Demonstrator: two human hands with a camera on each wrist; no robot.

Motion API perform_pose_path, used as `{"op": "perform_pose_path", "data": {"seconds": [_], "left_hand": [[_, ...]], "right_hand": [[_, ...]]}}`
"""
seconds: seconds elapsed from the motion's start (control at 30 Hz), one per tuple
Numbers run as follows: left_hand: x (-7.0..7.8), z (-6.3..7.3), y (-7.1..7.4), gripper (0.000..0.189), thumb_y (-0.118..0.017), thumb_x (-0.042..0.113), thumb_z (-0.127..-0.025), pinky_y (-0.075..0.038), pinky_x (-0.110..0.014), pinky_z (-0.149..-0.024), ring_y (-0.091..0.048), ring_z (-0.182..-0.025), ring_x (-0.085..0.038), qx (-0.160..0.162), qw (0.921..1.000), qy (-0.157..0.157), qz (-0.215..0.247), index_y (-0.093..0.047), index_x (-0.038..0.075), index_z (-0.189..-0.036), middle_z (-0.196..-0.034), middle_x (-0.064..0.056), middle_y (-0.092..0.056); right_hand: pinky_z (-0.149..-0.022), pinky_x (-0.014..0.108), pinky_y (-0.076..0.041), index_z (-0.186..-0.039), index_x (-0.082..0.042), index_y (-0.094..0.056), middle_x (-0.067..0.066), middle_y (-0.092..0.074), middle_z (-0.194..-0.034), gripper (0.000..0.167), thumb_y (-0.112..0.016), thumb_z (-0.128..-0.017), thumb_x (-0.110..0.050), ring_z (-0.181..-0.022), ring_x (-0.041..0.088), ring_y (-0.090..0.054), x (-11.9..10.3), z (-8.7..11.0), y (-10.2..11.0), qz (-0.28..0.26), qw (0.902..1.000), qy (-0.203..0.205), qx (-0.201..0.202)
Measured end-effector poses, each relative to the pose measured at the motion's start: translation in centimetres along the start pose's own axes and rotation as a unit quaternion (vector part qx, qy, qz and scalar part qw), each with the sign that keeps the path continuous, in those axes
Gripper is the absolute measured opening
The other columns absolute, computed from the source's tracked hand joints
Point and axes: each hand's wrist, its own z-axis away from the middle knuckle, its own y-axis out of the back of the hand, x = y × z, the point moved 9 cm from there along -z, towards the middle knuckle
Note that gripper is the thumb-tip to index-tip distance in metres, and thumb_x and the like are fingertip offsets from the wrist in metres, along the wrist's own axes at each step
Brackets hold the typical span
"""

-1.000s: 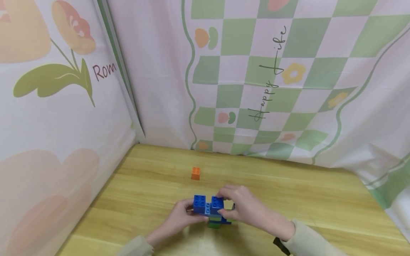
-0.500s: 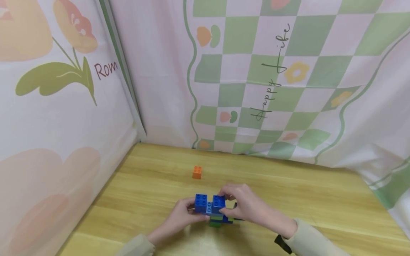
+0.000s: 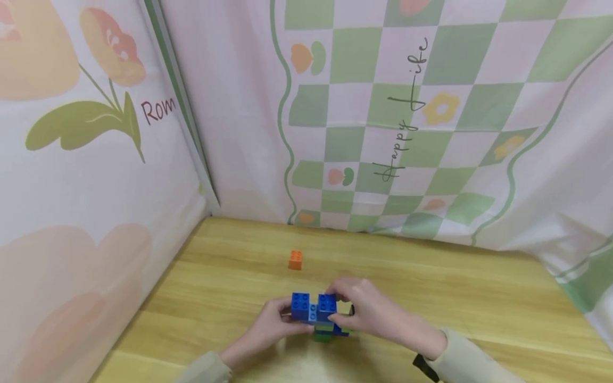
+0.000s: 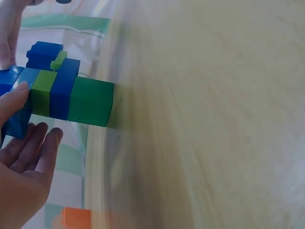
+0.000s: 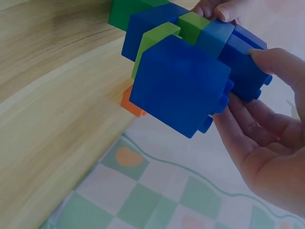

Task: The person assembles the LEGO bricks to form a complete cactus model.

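Observation:
Toy building bricks form a stack between both hands. At its base is a green brick (image 4: 90,101); above follow a blue brick (image 4: 65,90), a light green brick (image 4: 44,93) and a light blue brick (image 5: 215,37). Two dark blue bricks top it, a left one (image 3: 300,307) and a right one (image 3: 327,305). My left hand (image 3: 274,324) holds the stack near the light blue brick, thumb against its side. My right hand (image 3: 366,306) pinches the right top brick between thumb and fingers. A thin light green piece (image 5: 150,45) and another blue brick (image 5: 178,86) jut from one side.
A loose orange brick (image 3: 295,260) lies on the wooden table (image 3: 230,266) beyond the hands. Patterned cloth (image 3: 392,133) hangs behind the table, and a floral cloth (image 3: 96,186) hangs at the left.

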Motion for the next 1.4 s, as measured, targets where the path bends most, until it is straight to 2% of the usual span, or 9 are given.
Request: {"op": "perform_pose_path", "data": {"seconds": [0.33,0.57,0.83,1.17,1.3,1.4], "left_hand": [[0.3,0.3,-0.1,0.050,-0.081,0.014,-0.080,-0.059,-0.024,-0.090,-0.071,-0.105,-0.023,-0.004,0.9997,0.006,0.025,-0.063,0.003,-0.125,-0.120,-0.018,-0.070],[0.5,0.4,0.0,0.051,-0.081,0.011,-0.080,-0.059,-0.024,-0.090,-0.072,-0.104,-0.025,-0.007,0.9991,0.004,0.042,-0.062,0.000,-0.125,-0.120,-0.020,-0.069],[0.5,0.4,0.3,0.052,-0.082,0.021,-0.080,-0.059,-0.024,-0.092,-0.071,-0.105,-0.021,-0.008,0.9997,-0.001,0.024,-0.063,0.006,-0.126,-0.121,-0.015,-0.070],[0.7,0.7,0.6,0.051,-0.080,0.014,-0.081,-0.059,-0.024,-0.091,-0.071,-0.106,-0.026,-0.005,0.9994,0.006,0.033,-0.061,0.001,-0.126,-0.119,-0.019,-0.070],[0.7,0.6,0.6,0.050,-0.080,0.014,-0.082,-0.059,-0.024,-0.091,-0.071,-0.105,-0.025,-0.008,0.9994,0.005,0.033,-0.062,0.001,-0.126,-0.119,-0.019,-0.070],[0.8,0.5,0.6,0.050,-0.080,0.015,-0.082,-0.059,-0.023,-0.091,-0.071,-0.104,-0.022,-0.011,0.9995,0.002,0.030,-0.062,0.001,-0.126,-0.119,-0.018,-0.070]], "right_hand": [[-0.075,0.019,-0.060,-0.110,-0.006,-0.067,0.005,-0.073,-0.102,0.030,-0.076,-0.086,-0.020,-0.089,0.008,-0.069,0.5,0.0,-0.2,-0.034,0.9990,-0.003,-0.029],[-0.077,0.022,-0.060,-0.113,-0.006,-0.067,0.004,-0.073,-0.104,0.033,-0.075,-0.088,-0.025,-0.089,0.008,-0.068,0.4,-0.1,0.2,-0.037,0.9987,0.005,-0.036],[-0.078,0.024,-0.061,-0.113,-0.008,-0.068,0.006,-0.075,-0.106,0.035,-0.069,-0.093,-0.036,-0.091,0.015,-0.071,1.1,-0.5,1.7,-0.059,0.9978,-0.007,-0.029],[-0.077,0.026,-0.062,-0.109,-0.006,-0.070,0.007,-0.075,-0.101,0.025,-0.069,-0.093,-0.025,-0.089,0.013,-0.071,3.9,-2.1,2.4,-0.056,0.9979,-0.031,-0.005],[-0.075,0.022,-0.062,-0.107,-0.003,-0.070,0.010,-0.075,-0.098,0.022,-0.069,-0.093,-0.020,-0.087,0.016,-0.072,5.2,-2.9,2.2,-0.047,0.9985,-0.028,0.004],[-0.075,0.024,-0.062,-0.106,-0.002,-0.069,0.012,-0.075,-0.097,0.021,-0.069,-0.093,-0.017,-0.088,0.019,-0.072,6.3,-3.5,2.0,-0.043,0.9986,-0.030,0.006]]}}
